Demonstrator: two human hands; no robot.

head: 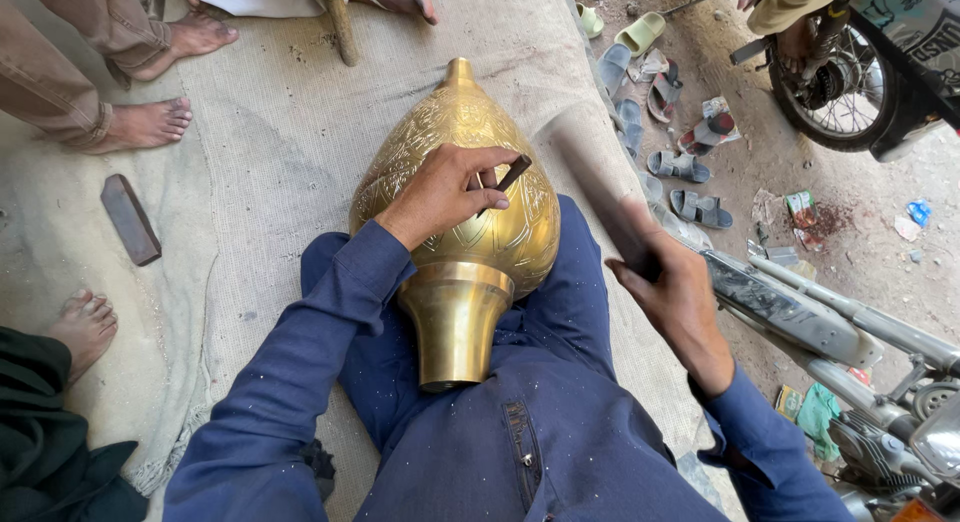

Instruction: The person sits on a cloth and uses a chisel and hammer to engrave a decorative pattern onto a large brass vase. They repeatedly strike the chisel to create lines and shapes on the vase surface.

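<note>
One brass vessel (470, 182) lies across the lap, neck toward the body. Left hand (440, 192) grip pinches one dark chisel (508, 178) against it. Right hand (678, 307) grip wrapped around one blurred mallet (600, 182). One metal bar (130, 219) on the mat (270, 132).

sandals (678, 165), motorcycle wheel (838, 90), metal bar (130, 219)

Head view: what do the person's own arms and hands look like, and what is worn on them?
Both arms are covered to the wrist by long dark blue sleeves of plain cloth, flecked with tiny pale specks. The cuffs are loose, with no buttons visible. The left hand and right hand are bare: no gloves, rings, watch or bracelets visible. The right hand looks slightly blurred.
</note>
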